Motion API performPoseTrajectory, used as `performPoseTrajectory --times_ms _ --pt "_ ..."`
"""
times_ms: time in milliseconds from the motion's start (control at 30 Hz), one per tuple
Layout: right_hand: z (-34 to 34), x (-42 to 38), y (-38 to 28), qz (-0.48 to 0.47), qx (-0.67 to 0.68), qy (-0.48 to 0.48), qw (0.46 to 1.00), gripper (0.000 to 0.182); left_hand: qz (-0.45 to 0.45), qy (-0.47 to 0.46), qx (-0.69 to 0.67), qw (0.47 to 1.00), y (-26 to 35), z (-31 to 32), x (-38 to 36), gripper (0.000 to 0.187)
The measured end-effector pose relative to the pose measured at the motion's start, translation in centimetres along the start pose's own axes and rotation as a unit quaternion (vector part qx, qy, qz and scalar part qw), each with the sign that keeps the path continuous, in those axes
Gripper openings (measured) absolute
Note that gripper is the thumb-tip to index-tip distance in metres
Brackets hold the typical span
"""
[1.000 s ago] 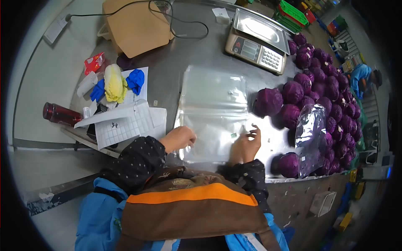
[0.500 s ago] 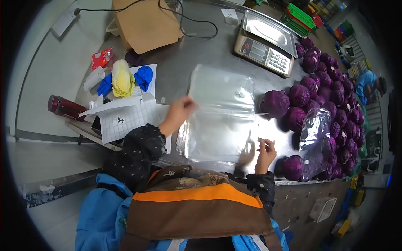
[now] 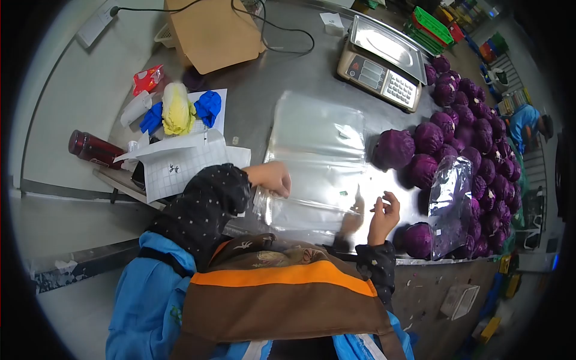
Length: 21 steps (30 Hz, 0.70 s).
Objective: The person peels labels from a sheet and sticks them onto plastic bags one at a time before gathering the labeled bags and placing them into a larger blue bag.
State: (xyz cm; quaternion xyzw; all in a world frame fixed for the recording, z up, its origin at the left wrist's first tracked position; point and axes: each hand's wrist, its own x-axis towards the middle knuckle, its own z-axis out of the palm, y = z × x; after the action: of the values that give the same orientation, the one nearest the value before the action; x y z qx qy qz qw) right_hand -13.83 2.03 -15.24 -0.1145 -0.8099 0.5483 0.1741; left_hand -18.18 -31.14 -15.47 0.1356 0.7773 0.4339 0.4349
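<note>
A stack of clear plastic bags [image 3: 315, 144] lies flat on the metal table in front of me. My left hand [image 3: 271, 177] is over the stack's left edge, fingers curled down and closed; whether they pinch a bag is hidden. A small greenish piece [image 3: 343, 193] shows on the lower part of the bags. Just past their right edge, my right hand [image 3: 384, 219] is raised with fingers loosely bent and apart, nothing visible in it. Nearest to that hand is a single purple cabbage [image 3: 416, 240] by the table's front edge.
Many purple cabbages [image 3: 480, 156] are heaped on the right, a clear bag [image 3: 450, 207] lying over some. Behind stand a weighing scale [image 3: 381, 66] and a cardboard box [image 3: 216, 36]. To the left are a napa cabbage [image 3: 177, 111], paper sheets [image 3: 180, 165] and a dark red flask [image 3: 95, 149].
My left hand has come down and slightly right onto the bags' left edge. My right hand's fingers have spread from a pinch on a small piece. A small greenish piece now shows on the bags.
</note>
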Motion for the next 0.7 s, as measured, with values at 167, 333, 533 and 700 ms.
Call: performPoseTrajectory --times_ms 167,333,533,700 --pt "-1.0 -1.5 -2.4 -0.051 0.022 -0.042 0.998 0.017 -0.042 -0.030 -0.023 0.998 0.6 1.0 -0.3 0.009" --pt "-0.6 -4.2 -4.9 -0.143 -0.046 -0.097 0.984 0.016 -0.030 -0.013 -0.033 0.999 0.2 1.0 -0.2 0.006" --pt "1.9 -7.0 -9.0 -0.140 -0.001 -0.393 0.909 0.017 0.004 -0.032 -0.103 0.994 -0.4 0.9 -0.1 0.007" --pt "1.8 -7.2 -8.9 -0.089 -0.034 -0.470 0.877 0.022 0.067 0.092 0.021 0.993 1.1 1.6 -0.9 0.007"
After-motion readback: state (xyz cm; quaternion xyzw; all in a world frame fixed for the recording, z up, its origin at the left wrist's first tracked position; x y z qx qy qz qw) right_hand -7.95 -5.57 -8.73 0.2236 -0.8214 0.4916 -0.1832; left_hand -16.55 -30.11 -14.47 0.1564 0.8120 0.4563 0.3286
